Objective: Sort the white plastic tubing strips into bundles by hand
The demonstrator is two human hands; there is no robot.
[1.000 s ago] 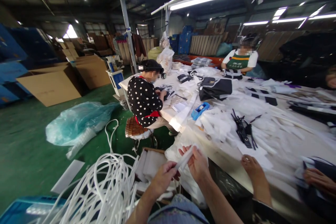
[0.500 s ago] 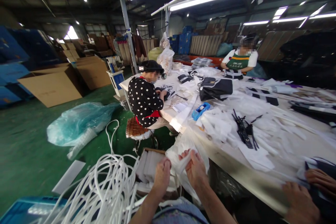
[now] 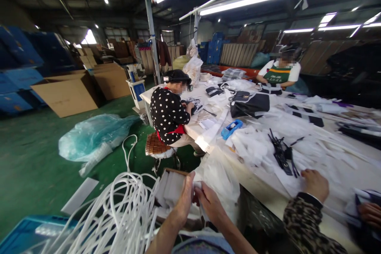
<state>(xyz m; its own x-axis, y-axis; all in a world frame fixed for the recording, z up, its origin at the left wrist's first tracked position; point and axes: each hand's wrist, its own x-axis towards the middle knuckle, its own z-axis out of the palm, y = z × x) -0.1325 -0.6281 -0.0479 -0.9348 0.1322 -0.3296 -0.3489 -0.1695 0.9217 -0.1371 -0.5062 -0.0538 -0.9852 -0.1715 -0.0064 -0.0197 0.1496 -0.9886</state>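
Note:
My left hand (image 3: 185, 200) and my right hand (image 3: 210, 203) are close together, low in the middle of the view. Between the fingertips shows a small bit of thin white material (image 3: 197, 184); its shape is mostly hidden. The right thumb and fingers pinch it. My left hand stands edge-on, its fingers closed toward the right hand, and its grip is partly hidden. Just behind is a translucent white plastic bag (image 3: 222, 174) hanging at the table's edge. Under and left of my hands sits a cardboard box (image 3: 165, 172) holding pale grey-white pads (image 3: 171, 186).
Coils of white cord (image 3: 119, 210) lie at left. The table (image 3: 256, 174) bears white scraps, black straps (image 3: 281, 152), a blue tape dispenser (image 3: 231, 128) and a black bag (image 3: 250, 104). A co-worker's camouflage sleeve (image 3: 302, 222) reaches in at right; two co-workers sit beyond.
My hands came together from being apart; the right one moved left, away from the bag. The co-worker's hand at right moved forward onto the table. The view shifted slightly left.

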